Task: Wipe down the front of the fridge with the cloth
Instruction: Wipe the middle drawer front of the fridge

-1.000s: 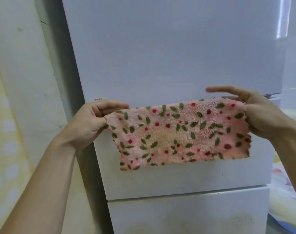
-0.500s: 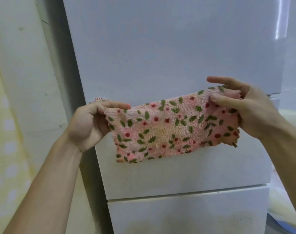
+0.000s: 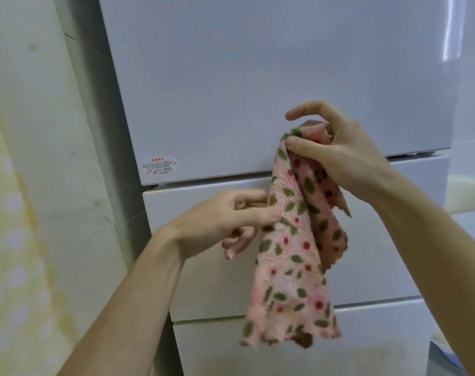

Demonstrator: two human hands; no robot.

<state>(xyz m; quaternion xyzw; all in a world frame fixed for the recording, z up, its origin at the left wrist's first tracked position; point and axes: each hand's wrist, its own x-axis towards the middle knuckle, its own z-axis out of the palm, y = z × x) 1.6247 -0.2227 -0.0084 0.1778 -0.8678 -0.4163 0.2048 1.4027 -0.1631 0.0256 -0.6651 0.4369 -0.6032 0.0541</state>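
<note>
Hanging from the right hand [image 3: 347,158], cloth [image 3: 290,267] seems pinched by left hand [image 3: 217,221].

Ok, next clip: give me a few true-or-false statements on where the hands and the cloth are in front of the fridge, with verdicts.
1. The right hand grips the cloth at its top end. True.
2. The cloth is stretched flat between both hands. False: it hangs down bunched from the right hand.
3. The left hand is clear of the cloth. False: its thumb and fingers pinch the cloth's edge part-way down.
4. A small label with red print sits near the lower left corner of the upper door of the fridge. True.
5. The cloth is plain blue. False: it is pink with green leaves and red dots.
</note>
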